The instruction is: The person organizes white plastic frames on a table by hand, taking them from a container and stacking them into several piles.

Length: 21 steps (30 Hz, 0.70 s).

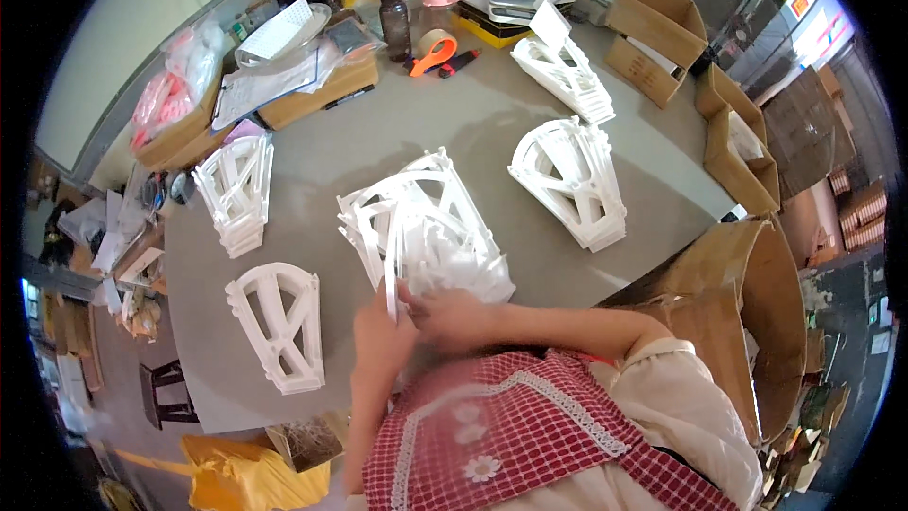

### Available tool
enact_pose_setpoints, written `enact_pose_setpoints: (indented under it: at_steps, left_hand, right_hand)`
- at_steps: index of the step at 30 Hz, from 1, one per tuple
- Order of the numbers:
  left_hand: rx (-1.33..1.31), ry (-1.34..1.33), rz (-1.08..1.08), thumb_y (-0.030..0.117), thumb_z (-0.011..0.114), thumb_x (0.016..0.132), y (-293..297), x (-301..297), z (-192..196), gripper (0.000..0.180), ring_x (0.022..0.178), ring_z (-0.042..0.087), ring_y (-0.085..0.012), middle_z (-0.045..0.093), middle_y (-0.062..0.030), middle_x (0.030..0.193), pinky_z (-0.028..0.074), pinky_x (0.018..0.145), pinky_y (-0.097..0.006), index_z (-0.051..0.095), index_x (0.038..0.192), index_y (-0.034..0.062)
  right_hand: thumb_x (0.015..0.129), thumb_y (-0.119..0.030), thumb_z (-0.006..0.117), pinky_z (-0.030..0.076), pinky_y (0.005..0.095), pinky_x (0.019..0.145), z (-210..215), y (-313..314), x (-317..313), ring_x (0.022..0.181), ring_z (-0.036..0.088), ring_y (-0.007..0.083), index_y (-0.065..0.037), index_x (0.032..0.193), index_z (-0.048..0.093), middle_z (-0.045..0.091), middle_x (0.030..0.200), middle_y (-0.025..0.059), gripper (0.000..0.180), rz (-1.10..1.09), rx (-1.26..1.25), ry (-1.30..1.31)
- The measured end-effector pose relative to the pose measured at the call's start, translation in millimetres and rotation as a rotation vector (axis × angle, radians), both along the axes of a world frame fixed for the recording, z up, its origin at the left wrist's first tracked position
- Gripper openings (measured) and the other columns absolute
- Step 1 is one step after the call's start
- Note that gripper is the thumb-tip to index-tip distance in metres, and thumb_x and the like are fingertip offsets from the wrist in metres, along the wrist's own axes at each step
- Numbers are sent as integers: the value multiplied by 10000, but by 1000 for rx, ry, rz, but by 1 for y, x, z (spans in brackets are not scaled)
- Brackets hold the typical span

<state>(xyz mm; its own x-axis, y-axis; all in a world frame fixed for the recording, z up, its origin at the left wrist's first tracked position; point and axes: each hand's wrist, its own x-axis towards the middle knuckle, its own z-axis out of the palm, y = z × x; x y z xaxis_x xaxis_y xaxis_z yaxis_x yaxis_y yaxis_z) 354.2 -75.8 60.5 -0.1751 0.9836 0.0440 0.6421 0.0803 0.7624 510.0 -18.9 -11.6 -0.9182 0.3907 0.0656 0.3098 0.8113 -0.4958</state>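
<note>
Both hands (pixel 416 317) closed around white plastic frame (pixel 421 227)

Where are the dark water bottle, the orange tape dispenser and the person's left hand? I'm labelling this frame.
dark water bottle (pixel 395 24): head view, on its body.
orange tape dispenser (pixel 433 52): head view, on its orange frame.
left hand (pixel 383 331): head view, on its back.

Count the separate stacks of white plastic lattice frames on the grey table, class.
5: far left stack, near left stack, centre stack at both hands, right stack, far stack. Others may be hidden.
</note>
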Motion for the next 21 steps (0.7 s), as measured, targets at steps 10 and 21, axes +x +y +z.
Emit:
enact_pose_setpoints:
  at_steps: [10, 21]
  left_hand:
    - [6, -18, 12, 32, 502, 773, -3, -5, -1, 208, 623, 599, -408, 553, -192, 629, 445, 599, -480, 569, 955, 110]
    - [-125, 41, 27, 46, 524, 785, -5, 13, 12, 221, 674, 627, -413, 614, -187, 716, 485, 641, -470, 568, 990, 118]
  right_hand:
    - [754, -100, 574, 551, 445, 753, 63, 154, 50, 997, 628, 332, -108, 1092, 662, 605, 1120, 163, 349, -731, 329, 49]
    - [746, -162, 656, 512, 430, 886, 11, 6, 60, 1090, 603, 331, -164, 1120, 700, 604, 1160, 139, 377, 135, -425, 77]
